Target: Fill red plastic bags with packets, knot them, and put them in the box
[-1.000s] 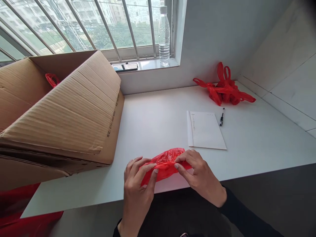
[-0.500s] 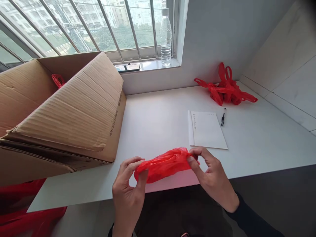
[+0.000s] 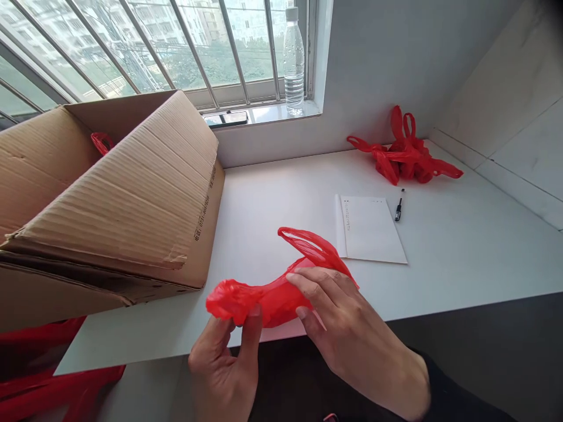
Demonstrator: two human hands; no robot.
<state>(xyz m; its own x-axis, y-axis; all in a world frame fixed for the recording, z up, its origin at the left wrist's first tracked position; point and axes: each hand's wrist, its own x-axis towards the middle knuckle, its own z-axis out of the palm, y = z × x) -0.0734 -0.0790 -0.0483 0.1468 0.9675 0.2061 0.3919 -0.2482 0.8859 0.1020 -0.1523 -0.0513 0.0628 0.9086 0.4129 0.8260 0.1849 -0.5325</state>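
A red plastic bag [image 3: 281,305], bunched lengthwise, is held above the front edge of the white table. My left hand [image 3: 229,351] pinches its crumpled left end between thumb and fingers. Over the right part of the bag lies my right hand [image 3: 347,334], its fingers on top and thumb on the near side, closed loosely round the plastic. One looped handle of the bag sticks up past my right fingers, towards the notebook. The fingertips of my left hand are partly hidden behind the plastic.
An open cardboard box [image 3: 132,187] stands on the left, with red plastic inside. A white notebook [image 3: 373,231] and a pen [image 3: 398,210] lie right of centre. Tied red bags [image 3: 407,155] sit at the back wall. A water bottle [image 3: 294,64] and phone [image 3: 226,119] are on the sill.
My right hand has moved from the bag's right end leftwards over its body. The looped handle now stands out, and the left end bulges above my left fingers.
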